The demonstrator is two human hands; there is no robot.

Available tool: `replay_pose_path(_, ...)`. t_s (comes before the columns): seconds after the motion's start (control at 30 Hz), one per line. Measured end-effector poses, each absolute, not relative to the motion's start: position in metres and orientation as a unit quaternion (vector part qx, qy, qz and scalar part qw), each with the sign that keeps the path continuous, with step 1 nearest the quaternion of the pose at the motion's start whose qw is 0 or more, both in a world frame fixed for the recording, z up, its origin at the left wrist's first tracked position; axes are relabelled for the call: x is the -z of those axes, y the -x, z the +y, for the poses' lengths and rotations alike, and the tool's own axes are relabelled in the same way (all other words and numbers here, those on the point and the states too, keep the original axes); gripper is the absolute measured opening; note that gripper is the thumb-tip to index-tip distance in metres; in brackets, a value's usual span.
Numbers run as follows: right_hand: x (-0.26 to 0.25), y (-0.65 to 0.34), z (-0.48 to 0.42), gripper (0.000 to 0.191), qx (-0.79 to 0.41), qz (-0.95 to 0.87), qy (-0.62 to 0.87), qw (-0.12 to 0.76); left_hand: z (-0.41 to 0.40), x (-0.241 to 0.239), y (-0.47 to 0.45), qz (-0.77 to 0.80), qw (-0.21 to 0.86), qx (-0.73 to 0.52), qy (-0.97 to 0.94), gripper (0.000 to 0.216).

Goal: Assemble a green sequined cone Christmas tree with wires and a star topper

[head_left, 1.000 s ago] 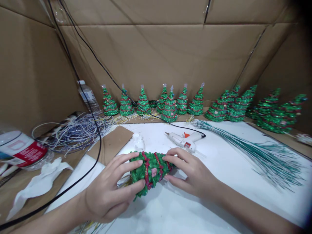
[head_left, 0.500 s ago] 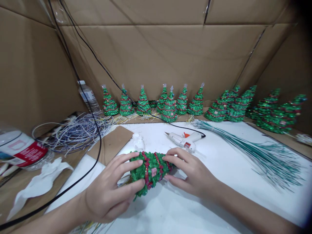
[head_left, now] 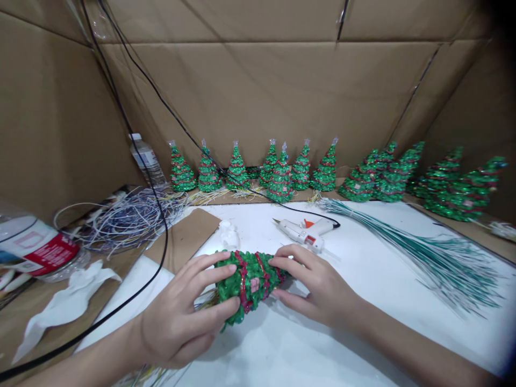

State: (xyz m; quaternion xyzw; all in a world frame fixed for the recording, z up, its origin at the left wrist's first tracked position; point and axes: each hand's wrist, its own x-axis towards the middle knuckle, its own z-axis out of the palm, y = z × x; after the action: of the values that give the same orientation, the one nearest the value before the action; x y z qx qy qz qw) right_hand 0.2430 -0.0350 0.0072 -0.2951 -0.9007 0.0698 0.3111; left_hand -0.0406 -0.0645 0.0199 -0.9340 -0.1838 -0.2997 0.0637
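Observation:
Between my hands a green glittery miniature Christmas tree (head_left: 253,277) with red garland and a pink square lies on its side, its tip pointing right. My left hand (head_left: 187,306) grips the wide base end, fingers on top and thumb on the near side. The narrow end is pinched by my right hand (head_left: 314,285), which covers the tip. Thin wires show beneath the base, partly behind my left hand. Just beyond the tree, a white hot glue gun (head_left: 300,234) with an orange trigger rests on the white work surface (head_left: 314,355).
Several similar trees (head_left: 280,180) stand along the back. A bundle of green wires (head_left: 427,258) spreads at right. Tangled wires (head_left: 129,217), a cardboard piece (head_left: 187,236), a large bottle (head_left: 38,247), a small bottle (head_left: 147,161) and white tissue (head_left: 66,312) are at left. A black cable (head_left: 163,231) crosses the left side.

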Motion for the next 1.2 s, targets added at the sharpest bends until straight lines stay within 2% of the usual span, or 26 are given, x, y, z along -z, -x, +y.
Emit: replay_pose_path(1.2,-0.0067,-0.2434,-0.036,0.037,-0.074,-0.902,0.295,0.308,-0.0649,-0.0187,0.0413,-0.176,0.05,0.288,0.94,0.046)
